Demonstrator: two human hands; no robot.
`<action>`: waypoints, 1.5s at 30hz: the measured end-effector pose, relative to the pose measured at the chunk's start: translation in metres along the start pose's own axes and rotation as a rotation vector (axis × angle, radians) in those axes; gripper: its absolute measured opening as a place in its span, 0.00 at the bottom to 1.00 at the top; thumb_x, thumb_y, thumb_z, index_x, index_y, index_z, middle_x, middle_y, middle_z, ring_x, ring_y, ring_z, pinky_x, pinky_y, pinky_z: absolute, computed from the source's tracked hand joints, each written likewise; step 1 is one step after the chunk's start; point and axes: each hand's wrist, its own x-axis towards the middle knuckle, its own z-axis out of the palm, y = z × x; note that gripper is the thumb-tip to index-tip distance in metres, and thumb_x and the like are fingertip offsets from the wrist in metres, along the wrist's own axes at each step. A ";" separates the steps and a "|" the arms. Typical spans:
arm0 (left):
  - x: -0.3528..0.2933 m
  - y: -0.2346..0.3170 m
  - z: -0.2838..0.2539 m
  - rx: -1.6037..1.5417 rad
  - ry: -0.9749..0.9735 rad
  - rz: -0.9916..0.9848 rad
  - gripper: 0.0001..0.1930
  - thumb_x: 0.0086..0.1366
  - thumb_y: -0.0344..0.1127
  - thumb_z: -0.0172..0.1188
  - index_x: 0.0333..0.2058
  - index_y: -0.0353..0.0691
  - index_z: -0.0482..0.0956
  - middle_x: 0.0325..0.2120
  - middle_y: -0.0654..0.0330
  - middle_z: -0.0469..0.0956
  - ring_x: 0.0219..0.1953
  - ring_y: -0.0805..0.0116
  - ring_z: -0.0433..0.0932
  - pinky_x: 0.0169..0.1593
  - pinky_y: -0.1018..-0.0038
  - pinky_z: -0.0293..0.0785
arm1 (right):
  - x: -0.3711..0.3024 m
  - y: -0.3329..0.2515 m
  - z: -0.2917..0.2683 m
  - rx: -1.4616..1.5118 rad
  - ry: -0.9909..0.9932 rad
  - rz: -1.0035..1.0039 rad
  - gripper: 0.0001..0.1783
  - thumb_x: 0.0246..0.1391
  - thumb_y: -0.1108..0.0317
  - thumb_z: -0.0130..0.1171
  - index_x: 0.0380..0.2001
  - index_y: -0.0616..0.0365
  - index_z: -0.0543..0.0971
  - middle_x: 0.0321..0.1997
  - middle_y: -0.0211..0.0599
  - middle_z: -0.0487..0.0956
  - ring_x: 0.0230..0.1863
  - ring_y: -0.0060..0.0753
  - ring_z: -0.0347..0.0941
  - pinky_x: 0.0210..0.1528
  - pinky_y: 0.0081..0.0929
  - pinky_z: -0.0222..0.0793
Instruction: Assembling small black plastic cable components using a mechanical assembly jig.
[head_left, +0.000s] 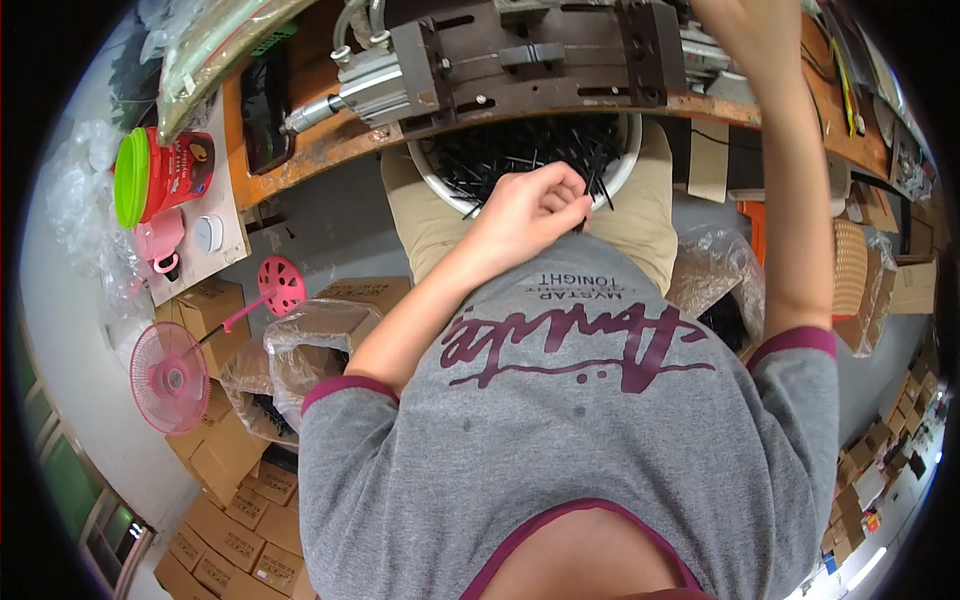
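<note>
A white basin [630, 165] rests between my thighs under the bench edge, heaped with thin black stick-like pieces [500, 150]. Over its near rim my left hand [540, 208] is closed, fingers curled toward the thumb. Dark ends of thin black pieces show at its fingertips; how many it holds is unclear. My right arm reaches up past the right end of a dark metal fixture [530, 65] on the bench. At the top edge, my right hand [745, 30] is cut off, so its fingers do not show.
The fixture has a silver air cylinder [375, 90] at its left, on the wooden bench [345, 150]. A phone-like dark slab [268, 115] lies farther left. A red tub with a green lid [132, 178], a pink fan [170, 378] and cardboard boxes [225, 535] stand to the left.
</note>
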 end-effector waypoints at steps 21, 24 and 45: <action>-0.033 0.079 -0.031 0.285 0.265 0.653 0.17 0.47 0.23 0.74 0.38 0.33 0.85 0.37 0.51 0.83 0.35 0.65 0.84 0.37 0.75 0.82 | -0.090 -0.072 0.002 1.303 -0.016 1.016 0.11 0.64 0.66 0.57 0.39 0.66 0.77 0.29 0.46 0.81 0.23 0.26 0.78 0.26 0.19 0.73; -0.037 0.079 -0.028 0.344 0.281 0.753 0.20 0.43 0.28 0.77 0.38 0.35 0.86 0.38 0.52 0.83 0.33 0.65 0.84 0.37 0.74 0.80 | -0.090 -0.054 0.000 1.261 0.137 0.939 0.12 0.66 0.65 0.55 0.39 0.65 0.76 0.30 0.48 0.82 0.22 0.29 0.79 0.25 0.20 0.73; -0.032 0.084 -0.031 0.488 0.293 0.839 0.15 0.44 0.29 0.73 0.35 0.36 0.87 0.44 0.53 0.83 0.36 0.66 0.85 0.36 0.76 0.81 | -0.078 -0.083 -0.003 1.334 -0.080 0.923 0.11 0.69 0.66 0.47 0.42 0.64 0.72 0.31 0.49 0.80 0.19 0.28 0.77 0.22 0.20 0.74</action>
